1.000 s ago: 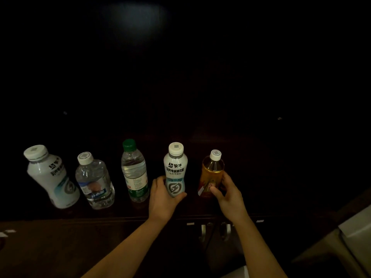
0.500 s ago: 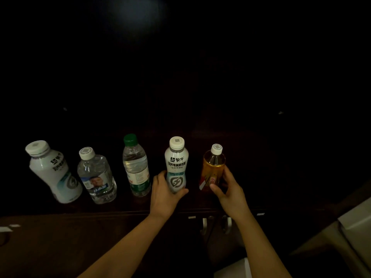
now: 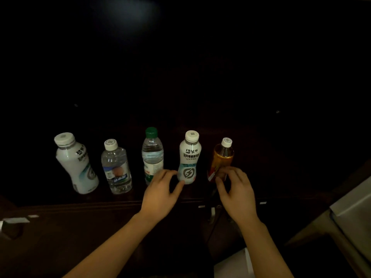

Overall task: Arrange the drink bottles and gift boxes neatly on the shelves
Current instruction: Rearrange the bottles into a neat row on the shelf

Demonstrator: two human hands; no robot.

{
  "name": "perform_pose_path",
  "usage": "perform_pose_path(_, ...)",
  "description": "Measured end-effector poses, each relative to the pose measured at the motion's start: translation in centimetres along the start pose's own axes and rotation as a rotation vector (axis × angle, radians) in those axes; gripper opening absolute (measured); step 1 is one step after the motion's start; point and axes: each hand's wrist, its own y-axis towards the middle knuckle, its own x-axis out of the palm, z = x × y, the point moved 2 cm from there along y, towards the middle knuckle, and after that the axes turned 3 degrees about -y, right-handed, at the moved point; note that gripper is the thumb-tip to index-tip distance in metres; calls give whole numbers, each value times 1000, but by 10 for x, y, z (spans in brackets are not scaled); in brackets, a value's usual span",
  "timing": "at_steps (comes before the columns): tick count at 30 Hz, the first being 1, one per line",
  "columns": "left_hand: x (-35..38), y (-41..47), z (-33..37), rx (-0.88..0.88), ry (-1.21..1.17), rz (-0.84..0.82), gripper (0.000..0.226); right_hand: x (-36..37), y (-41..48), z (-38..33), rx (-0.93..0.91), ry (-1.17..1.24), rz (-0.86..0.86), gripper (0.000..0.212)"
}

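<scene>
- Left hand [image 3: 160, 192] hung loose, fingers spread, thumb grazing the white plastic drink bottle [image 3: 189, 157] upright on the dark wooden shelf [image 3: 100, 205].
- Right hand [image 3: 237, 192] was parted too, fingertips at the amber tea bottle [image 3: 220, 159].
- Best practice: nudge bases gently, keeping spacing even.

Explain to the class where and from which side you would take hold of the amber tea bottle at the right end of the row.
Grip the amber tea bottle around its lower, labelled body, not the narrow capped neck. It stands upright at the row's right end, with open space to its right, so the right hand can probably wrap it from the front-right without bumping the white bottle beside it.
</scene>
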Motion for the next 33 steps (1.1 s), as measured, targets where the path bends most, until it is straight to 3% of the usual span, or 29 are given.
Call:
perform_pose_path(6,-56,-14,-19,1,15,56,19,12,1,-47,-50,80,-87,13)
perform_pose_path(12,-99,-26,-57,-146,-83,217,10,40,5,-92,-7,231,-154,9)
perform_pose_path(18,-119,-31,-81,-197,-188,404,35,74,11,-114,131,385,-253,50)
perform_pose_path(23,-120,-21,-92,-273,-215,389,76,98,24,-116,170,389,-310,77)
perform_pose_path(27,-118,-10,-96,-275,-324,292,67,112,34,-114,178,411,-360,95)
perform_pose_path(33,-119,0,-101,-296,-417,254,64,130,43,-110,168,426,-362,83)
